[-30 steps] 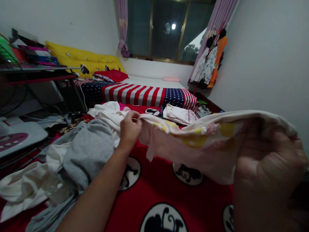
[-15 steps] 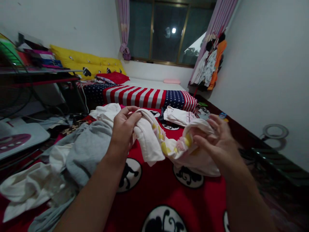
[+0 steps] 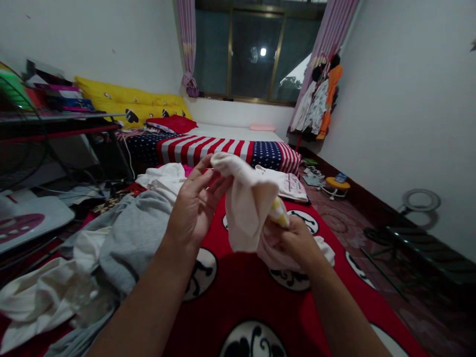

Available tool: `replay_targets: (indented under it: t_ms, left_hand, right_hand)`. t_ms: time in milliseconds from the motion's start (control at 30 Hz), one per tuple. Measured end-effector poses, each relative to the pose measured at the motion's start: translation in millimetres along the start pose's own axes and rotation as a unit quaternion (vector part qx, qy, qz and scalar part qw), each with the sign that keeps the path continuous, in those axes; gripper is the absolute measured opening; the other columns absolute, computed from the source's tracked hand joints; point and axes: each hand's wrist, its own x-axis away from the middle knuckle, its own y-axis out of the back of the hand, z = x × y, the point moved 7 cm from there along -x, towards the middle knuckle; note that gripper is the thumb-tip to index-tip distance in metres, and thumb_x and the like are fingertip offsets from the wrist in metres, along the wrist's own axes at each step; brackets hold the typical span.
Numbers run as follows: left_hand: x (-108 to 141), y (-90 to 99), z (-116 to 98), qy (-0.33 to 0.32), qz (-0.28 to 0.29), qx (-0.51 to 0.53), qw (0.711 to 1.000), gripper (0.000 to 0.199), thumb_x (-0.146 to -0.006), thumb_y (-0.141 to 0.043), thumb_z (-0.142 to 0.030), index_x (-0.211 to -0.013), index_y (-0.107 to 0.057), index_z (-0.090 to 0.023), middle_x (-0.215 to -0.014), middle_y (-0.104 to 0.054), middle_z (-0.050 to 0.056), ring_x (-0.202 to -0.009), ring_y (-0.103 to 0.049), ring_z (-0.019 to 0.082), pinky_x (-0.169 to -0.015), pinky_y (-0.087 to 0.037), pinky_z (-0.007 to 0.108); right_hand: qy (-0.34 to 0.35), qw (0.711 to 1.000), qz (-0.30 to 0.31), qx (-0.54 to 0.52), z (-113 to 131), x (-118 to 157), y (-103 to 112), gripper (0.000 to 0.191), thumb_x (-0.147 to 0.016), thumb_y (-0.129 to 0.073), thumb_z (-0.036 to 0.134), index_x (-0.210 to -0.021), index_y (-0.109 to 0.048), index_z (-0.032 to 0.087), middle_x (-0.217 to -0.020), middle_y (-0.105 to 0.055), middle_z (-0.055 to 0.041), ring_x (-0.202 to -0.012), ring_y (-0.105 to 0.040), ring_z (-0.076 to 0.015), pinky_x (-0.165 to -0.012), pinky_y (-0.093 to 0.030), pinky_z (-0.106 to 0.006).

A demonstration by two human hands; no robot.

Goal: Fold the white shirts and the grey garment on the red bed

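Note:
A white garment (image 3: 247,208) with a patch of yellow print hangs bunched between my two hands, held up over the red patterned blanket (image 3: 230,302). My left hand (image 3: 195,203) pinches its upper left end, with the other fingers curled loosely beside the cloth. Lower down on the right, my right hand (image 3: 297,240) is closed round gathered fabric, and the fingertips are partly hidden in the folds. Behind the held cloth lies a folded white garment (image 3: 288,183) with pink print, partly covered from view.
To the left is a heap of grey clothes (image 3: 136,233) and white clothes (image 3: 48,287). Beyond stands a bed with a striped, starred cover (image 3: 208,148). At right are a small orange stool (image 3: 337,184), a ring-shaped lamp (image 3: 422,201) and a dark green bench (image 3: 427,248).
My right hand has moved left toward my left hand and turned, gathering the garment. The cloth, spread wide between the hands before, is now bunched, with most of its yellow print hidden.

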Motion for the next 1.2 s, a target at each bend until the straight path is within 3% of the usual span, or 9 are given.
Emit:
replay_targets:
  t_ms: [100, 233, 333, 533, 700, 833, 1033, 1133, 1200]
  left_hand:
    - [-7, 3.5, 20, 0.042, 0.02, -0.029, 0.998, 0.045, -0.08, -0.058, -0.027, -0.124, -0.052, -0.025, -0.123, -0.06, 0.008, -0.11, -0.062, 0.02, -0.087, -0.054, 0.032]
    - [0, -11.4, 45, 0.125, 0.149, -0.131, 0.972, 0.038, -0.078, -0.063, -0.033, -0.113, -0.062, -0.017, -0.119, -0.064, 0.01, -0.108, -0.061, 0.023, -0.085, -0.052, 0.032]
    - [12, -24.2, 59, 0.151, 0.253, -0.214, 0.931, 0.036, -0.079, -0.063, -0.037, -0.107, -0.066, -0.014, -0.109, -0.068, 0.01, -0.098, -0.064, 0.022, -0.081, -0.051, 0.031]
    - [17, -27.0, 72, 0.08, 0.317, -0.298, 0.897, 0.05, -0.072, -0.069, -0.029, -0.12, -0.061, -0.017, -0.12, -0.064, 0.011, -0.097, -0.063, 0.022, -0.08, -0.051, 0.031]
    - [10, -20.1, 59, 0.012, 0.255, -0.43, 0.866, 0.025, -0.075, -0.065, -0.034, -0.091, -0.071, -0.017, -0.092, -0.07, 0.006, -0.083, -0.063, 0.021, -0.072, -0.048, 0.028]
    - [11, -24.4, 61, 0.033, 0.273, -0.423, 0.864, 0.043, -0.085, -0.05, -0.051, -0.067, -0.066, -0.015, -0.064, -0.061, 0.001, -0.062, -0.056, 0.015, -0.055, -0.04, 0.022]
    - [24, -35.1, 71, 0.129, 0.331, -0.292, 0.888, 0.035, -0.067, -0.071, -0.048, -0.071, -0.062, -0.014, -0.063, -0.058, -0.002, -0.056, -0.052, 0.012, -0.048, -0.035, 0.019]
    - [10, -20.7, 57, 0.107, 0.239, -0.258, 0.93, 0.032, -0.067, -0.072, -0.044, -0.071, -0.062, -0.014, -0.065, -0.061, -0.001, -0.057, -0.054, 0.012, -0.05, -0.038, 0.02]
    - [-5, -0.8, 40, 0.047, 0.139, -0.287, 0.947, 0.03, -0.066, -0.072, -0.043, -0.073, -0.062, -0.015, -0.067, -0.062, 0.0, -0.059, -0.055, 0.013, -0.052, -0.039, 0.022]
  right_hand:
    - [-0.037, 0.951, -0.064, -0.3, -3, -1, 12, 0.038, -0.078, -0.062, 0.051, -0.096, -0.065, 0.018, -0.075, -0.07, -0.0033, -0.059, -0.065, -0.0198, -0.056, -0.053, -0.032]
    - [-0.042, 0.872, -0.101, -0.477, -1, -2, 17, 0.036, -0.08, -0.063, 0.047, -0.106, -0.064, 0.021, -0.088, -0.073, -0.0029, -0.07, -0.07, -0.0205, -0.066, -0.058, -0.036]
    - [-0.043, 0.831, -0.097, -0.546, 0, -3, 16, 0.031, -0.084, -0.061, 0.044, -0.103, -0.066, 0.021, -0.083, -0.073, -0.0009, -0.071, -0.07, -0.0192, -0.072, -0.059, -0.035]
    - [-0.068, 0.774, -0.101, -0.621, 2, -1, 11, 0.024, -0.086, -0.06, 0.039, -0.1, -0.068, 0.021, -0.077, -0.072, 0.0005, -0.064, -0.068, -0.0159, -0.071, -0.059, -0.032]
    - [0.018, 0.761, -0.181, -0.622, 6, 2, 17, 0.021, -0.082, -0.067, 0.038, -0.095, -0.066, 0.022, -0.078, -0.07, 0.0032, -0.07, -0.067, -0.012, -0.074, -0.057, -0.027]
    - [0.054, 0.778, -0.146, -0.608, 17, 3, 12, 0.024, -0.079, -0.069, 0.04, -0.094, -0.066, 0.021, -0.08, -0.071, 0.002, -0.069, -0.067, -0.012, -0.078, -0.056, -0.029]
    - [0.034, 0.82, -0.113, -0.561, 15, 2, 8, 0.036, -0.073, -0.072, 0.049, -0.097, -0.064, 0.023, -0.079, -0.07, 0.0025, -0.073, -0.067, -0.015, -0.076, -0.054, -0.03]
    - [-0.004, 0.905, -0.08, -0.417, -6, -9, 14, 0.043, -0.072, -0.067, 0.057, -0.098, -0.064, 0.022, -0.075, -0.07, -0.0003, -0.064, -0.066, -0.0174, -0.063, -0.052, -0.03]
    - [-0.059, 0.978, -0.04, -0.194, -25, -15, 18, 0.041, -0.073, -0.064, 0.057, -0.085, -0.067, 0.018, -0.065, -0.067, -0.0037, -0.055, -0.062, -0.0188, -0.053, -0.046, -0.029]
